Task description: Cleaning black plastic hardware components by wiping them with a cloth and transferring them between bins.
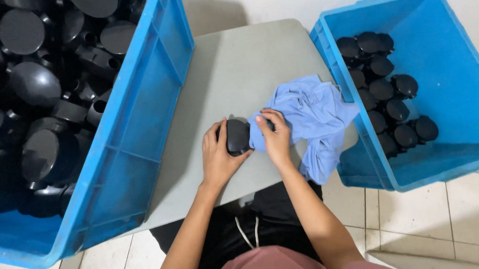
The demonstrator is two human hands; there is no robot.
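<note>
1. While your left hand (217, 156) cups the black part (237, 136) from its left side, fingers curled around its edge, the part sits on the grey table (232, 71) near the front edge.
2. Your right hand (276, 139) presses a fold of the blue cloth (313, 113) against the part's right side — fingers bent, pinching cloth onto plastic.
3. The rest of the cloth lies bunched to the right, spilling over the table edge and touching the right bin (449, 63).
4. That bin holds about 15 black parts (389, 92) grouped along its left wall.
5. The left bin (143, 116) — tilted against the table — is heaped with many more black parts (36, 83).
</note>
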